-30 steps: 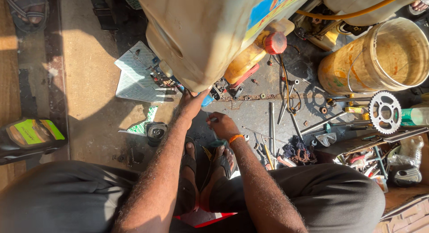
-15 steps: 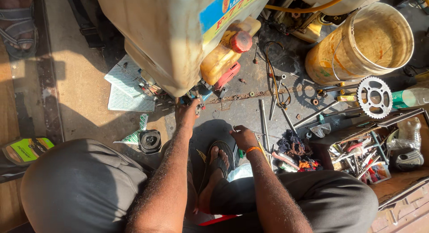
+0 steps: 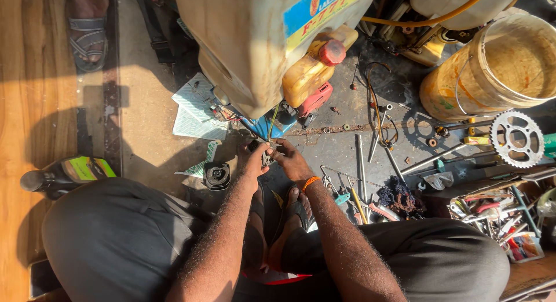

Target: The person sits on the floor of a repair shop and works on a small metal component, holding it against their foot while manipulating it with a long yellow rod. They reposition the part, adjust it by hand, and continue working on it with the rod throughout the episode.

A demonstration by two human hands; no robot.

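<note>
I squat over a greasy floor under a big cream tank sprayer [image 3: 249,41] with a small yellow fuel tank and red cap [image 3: 331,52]. My left hand [image 3: 253,157] and my right hand [image 3: 289,158] meet just below the machine's base, both closed around a small dark metal part [image 3: 266,153] between the fingertips. An orange band circles my right wrist [image 3: 310,182]. My sandalled foot [image 3: 292,212] rests below the hands.
A black round cap [image 3: 217,176] lies left of my hands. Long rods and loose tools [image 3: 362,174] are spread to the right, beside a toothed sprocket [image 3: 516,138], a yellowish bucket [image 3: 498,64] and a tray of parts [image 3: 498,215]. A dark bottle [image 3: 63,173] lies at left.
My right hand has come up from near my knee to join the left hand at the small part under the machine. The view has shifted slightly.
</note>
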